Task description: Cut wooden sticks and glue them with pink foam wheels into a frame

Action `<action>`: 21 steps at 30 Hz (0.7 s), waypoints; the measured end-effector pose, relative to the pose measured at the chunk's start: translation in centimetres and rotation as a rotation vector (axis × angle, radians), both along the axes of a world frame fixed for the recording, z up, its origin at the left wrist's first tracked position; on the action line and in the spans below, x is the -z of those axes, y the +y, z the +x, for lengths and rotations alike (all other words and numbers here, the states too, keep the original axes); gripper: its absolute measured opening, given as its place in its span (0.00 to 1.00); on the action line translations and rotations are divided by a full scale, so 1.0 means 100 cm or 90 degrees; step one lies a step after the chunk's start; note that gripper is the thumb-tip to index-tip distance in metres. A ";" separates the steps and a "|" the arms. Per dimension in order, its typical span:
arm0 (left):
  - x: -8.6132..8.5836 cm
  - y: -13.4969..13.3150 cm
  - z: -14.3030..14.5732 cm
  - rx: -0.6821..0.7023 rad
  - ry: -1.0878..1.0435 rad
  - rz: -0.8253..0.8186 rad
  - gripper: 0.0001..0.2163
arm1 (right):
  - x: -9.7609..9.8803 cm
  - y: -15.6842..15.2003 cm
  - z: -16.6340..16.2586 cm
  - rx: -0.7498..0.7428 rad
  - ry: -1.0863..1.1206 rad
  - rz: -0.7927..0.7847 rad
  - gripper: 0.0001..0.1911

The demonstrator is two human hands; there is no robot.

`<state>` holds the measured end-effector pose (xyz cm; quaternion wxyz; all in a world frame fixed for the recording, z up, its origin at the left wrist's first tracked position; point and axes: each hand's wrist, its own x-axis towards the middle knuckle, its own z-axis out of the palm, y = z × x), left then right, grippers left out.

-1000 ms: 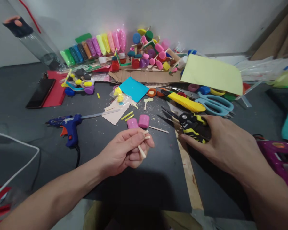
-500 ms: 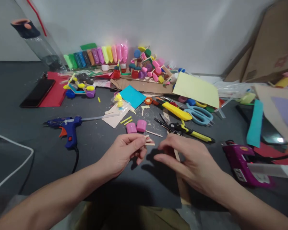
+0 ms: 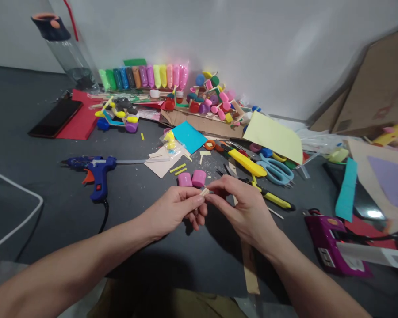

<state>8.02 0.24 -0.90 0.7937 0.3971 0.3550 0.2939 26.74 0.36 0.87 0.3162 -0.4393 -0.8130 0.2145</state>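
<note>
Short pale wooden sticks (image 3: pixel 204 192) are pinched together between the thumb and fingers of my left hand (image 3: pixel 177 205). From the other side, my right hand (image 3: pixel 240 203) closes its thumb and forefinger on the right end of the same sticks, so the two hands nearly meet. How many sticks there are is hard to make out. Just beyond my fingertips stand two pink clay pieces (image 3: pixel 192 179), side by side. Two thin yellow-green strips (image 3: pixel 178 169) lie behind them. Black-and-yellow pliers (image 3: pixel 275 198) are partly hidden behind my right hand.
A blue glue gun (image 3: pixel 101 176) lies at left, its cord running toward me. A yellow cutter (image 3: pixel 247 162) and blue scissors (image 3: pixel 277 172) lie right of centre. A purple corded device (image 3: pixel 334 247) is at far right. Clay packets (image 3: pixel 144 77) and a bottle (image 3: pixel 69 57) line the wall.
My right hand has moved left and its fingers have closed on the sticks in my left hand. Those sticks, spread apart before, now lie close together. The view has shifted slightly.
</note>
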 end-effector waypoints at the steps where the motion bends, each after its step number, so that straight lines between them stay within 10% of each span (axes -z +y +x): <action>1: 0.000 0.000 0.000 0.019 0.006 -0.005 0.18 | 0.002 -0.001 0.001 -0.009 0.010 0.004 0.02; 10: -0.005 -0.007 0.003 -0.015 -0.087 -0.102 0.15 | 0.002 -0.007 0.006 -0.115 -0.023 0.015 0.29; 21: -0.005 -0.010 0.001 0.026 -0.044 -0.092 0.14 | 0.006 -0.007 0.004 -0.119 0.008 0.083 0.20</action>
